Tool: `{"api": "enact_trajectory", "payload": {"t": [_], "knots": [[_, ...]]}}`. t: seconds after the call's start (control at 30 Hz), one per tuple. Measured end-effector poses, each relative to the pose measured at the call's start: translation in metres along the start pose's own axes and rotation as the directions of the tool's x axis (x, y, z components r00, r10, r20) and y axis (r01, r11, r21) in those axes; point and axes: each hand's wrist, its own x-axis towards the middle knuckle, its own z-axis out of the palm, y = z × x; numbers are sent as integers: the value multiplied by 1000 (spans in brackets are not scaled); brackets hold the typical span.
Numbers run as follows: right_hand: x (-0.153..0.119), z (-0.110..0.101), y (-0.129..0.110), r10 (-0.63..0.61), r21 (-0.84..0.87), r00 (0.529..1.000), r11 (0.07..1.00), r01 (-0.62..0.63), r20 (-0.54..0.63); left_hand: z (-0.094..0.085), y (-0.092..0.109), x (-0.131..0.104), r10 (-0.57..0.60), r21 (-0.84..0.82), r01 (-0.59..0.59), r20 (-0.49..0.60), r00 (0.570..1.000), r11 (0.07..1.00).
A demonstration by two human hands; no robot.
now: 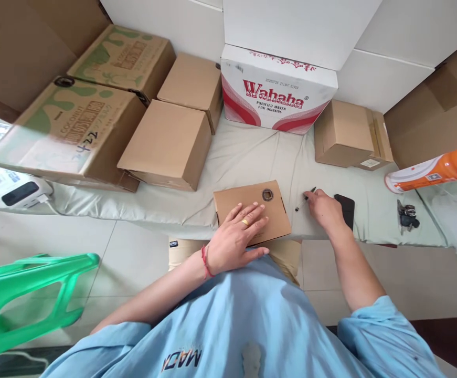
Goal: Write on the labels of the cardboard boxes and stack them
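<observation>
My left hand (241, 233) lies flat, fingers spread, on a small brown cardboard box (228, 198) at the near edge of the cloth-covered table. It wears a gold-coloured ring and a red string bracelet. A dark round mark or hole (267, 195) shows near the box's far right corner; which of the two I cannot tell. To the right of the box, my right hand (323, 209) pinches a slim pen (301, 203) with black ends and a clear-looking middle, just at the cloth. Beside that wrist lies a black phone (345, 210), partly hidden by the forearm.
Brown cartons (169, 139) stand at the left back, a white and red Wahaha box (279, 92) at the back, another carton (344, 131) at right. Keys (408, 216) and an orange bottle (436, 169) are farther right. A white device (19, 189) and green stool (66, 294) are left.
</observation>
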Motion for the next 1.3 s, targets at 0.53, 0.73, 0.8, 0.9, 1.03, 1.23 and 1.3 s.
{"api": "enact_trajectory", "payload": {"t": [0.53, 0.73, 0.8, 0.9, 1.03, 1.23, 1.3], "knots": [[-1, -40, 12, 156, 510, 741, 814, 278, -653, 15, 1, 5, -28, 166, 10, 110, 993, 986], [-17, -34, -74, 302, 879, 841, -17, 476, -450, 11, 1, 11, -42, 164, 21, 129, 991, 986], [-15, -24, -98, 252, 918, 898, -72, 390, -362, 10, 2, 11, -42, 170, 18, 135, 990, 985], [-12, -8, -116, 300, 936, 896, -30, 352, -327, 9, 3, 10, -42, 174, 17, 140, 989, 985], [-17, 1, -118, 406, 924, 834, 88, 372, -375, 9, 2, 10, -46, 161, 25, 134, 990, 987], [-25, -4, -117, 242, 899, 876, 249, 360, -417, 11, 2, 11, -44, 136, 28, 109, 993, 990], [-24, -5, -118, 212, 895, 886, 274, 350, -412, 11, 2, 11, -43, 131, 29, 110, 993, 991]]}}
